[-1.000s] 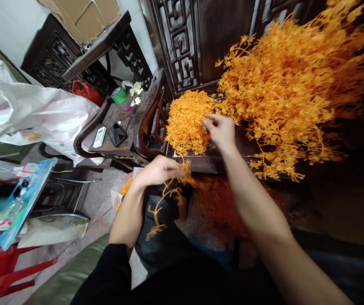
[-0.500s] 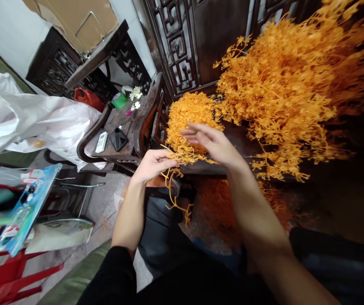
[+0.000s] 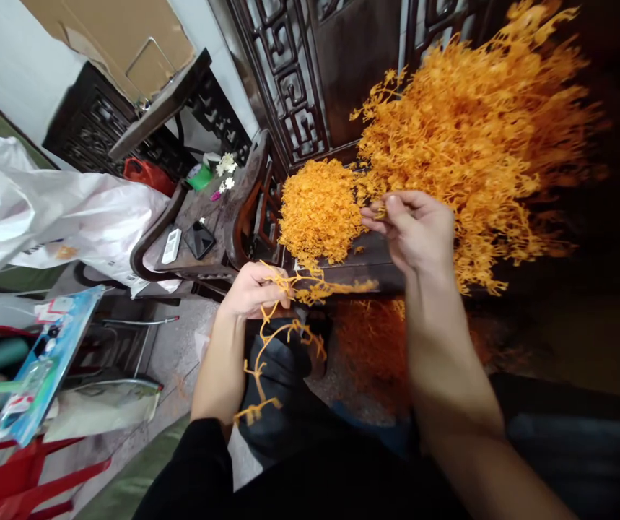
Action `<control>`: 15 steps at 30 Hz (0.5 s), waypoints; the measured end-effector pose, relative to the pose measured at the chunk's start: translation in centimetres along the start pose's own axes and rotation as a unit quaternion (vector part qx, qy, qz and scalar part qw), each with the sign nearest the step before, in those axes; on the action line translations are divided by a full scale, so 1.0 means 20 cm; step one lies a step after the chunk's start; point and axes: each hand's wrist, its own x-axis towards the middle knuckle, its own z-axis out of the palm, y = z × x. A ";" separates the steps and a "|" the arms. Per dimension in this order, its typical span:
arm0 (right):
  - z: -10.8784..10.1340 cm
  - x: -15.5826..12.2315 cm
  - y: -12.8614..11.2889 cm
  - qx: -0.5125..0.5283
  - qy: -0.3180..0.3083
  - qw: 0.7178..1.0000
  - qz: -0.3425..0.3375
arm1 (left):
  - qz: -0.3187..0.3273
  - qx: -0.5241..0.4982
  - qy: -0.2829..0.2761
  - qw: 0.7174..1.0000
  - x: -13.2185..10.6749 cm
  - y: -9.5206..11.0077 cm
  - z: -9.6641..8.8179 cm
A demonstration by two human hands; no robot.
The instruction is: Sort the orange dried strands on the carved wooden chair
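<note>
my left hand [image 3: 252, 289] is closed around the stem of a thin orange plastic branching sprig [image 3: 282, 325], the fingers curled in on it just below my chest line. i judge i hold it by the stem so the side twigs stay free: one part sticks out to the right toward the bench edge, the rest droops down over my dark trouser leg [image 3: 277, 404].

my right hand [image 3: 415, 227] is raised higher and farther out, thumb and fingertips pressed together on a small orange plastic blossom piece [image 3: 379, 211]; it is tiny and partly covered, so i cannot tell its exact shape. the pinch sits well apart from the sprig, up and to the right of it.

just left of that pinch lies a dense heap of small loose orange plastic blossoms [image 3: 317, 209] on the dark wooden bench seat [image 3: 374, 253], within easy reach. behind and right of my hand spreads a big tangled pile of orange plastic branching stems [image 3: 466, 144], leaning against the carved dark wood back.

farther left, a dark wooden armchair seat [image 3: 217, 209] carries a white remote control [image 3: 170, 245] and a black phone [image 3: 200, 238], beside a large white plastic sack [image 3: 44, 202].
</note>
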 end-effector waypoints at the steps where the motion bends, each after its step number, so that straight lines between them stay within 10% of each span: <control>1: 0.00 -0.03 -0.03 -0.002 -0.056 0.998 -0.002 | -0.002 -0.008 0.010 1.000 0.00 -0.01 -0.01; 10: 0.22 -0.27 -0.16 -0.179 -0.372 0.910 0.048 | -0.032 0.011 0.005 0.999 0.00 -0.03 -0.06; 12: 0.20 -0.23 -0.11 -0.185 -0.273 0.944 -0.003 | -0.022 0.021 -0.012 0.999 -0.01 -0.02 -0.05; 15: 0.10 -0.09 -0.01 -0.136 0.055 0.983 -0.112 | -0.015 0.029 -0.024 0.999 -0.02 -0.02 -0.03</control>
